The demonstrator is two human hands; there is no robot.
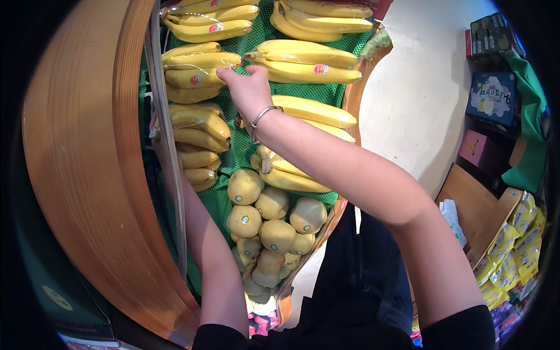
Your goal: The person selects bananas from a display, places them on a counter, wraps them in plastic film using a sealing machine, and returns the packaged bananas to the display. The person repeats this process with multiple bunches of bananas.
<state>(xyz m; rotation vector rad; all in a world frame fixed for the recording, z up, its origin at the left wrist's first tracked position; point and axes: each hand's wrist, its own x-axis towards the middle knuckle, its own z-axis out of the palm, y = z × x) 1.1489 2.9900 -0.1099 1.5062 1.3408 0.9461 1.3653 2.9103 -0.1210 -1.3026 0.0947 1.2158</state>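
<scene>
Wrapped banana bunches lie in two columns on green netting (245, 144). My right hand (249, 89), with a metal bangle at its wrist, is at the tip end of a left-column bunch (192, 78) that bears a red sticker. Its thumb and fingers are apart, and the thumb touches or nearly touches the bananas. Right of it lies another stickered bunch (306, 61). My left hand (156, 127) is mostly hidden behind the clear panel's edge, beside the stem end of a lower bunch (201, 124); its grip cannot be made out.
Round yellow-brown pears (278, 236) are piled below the bananas. A curved wooden counter (78, 131) and an upright clear panel's edge (168, 131) run along the left. At right, beyond the pale floor (407, 87), stand a dark blue box (490, 100), a pink box (473, 148) and yellow packets (503, 253).
</scene>
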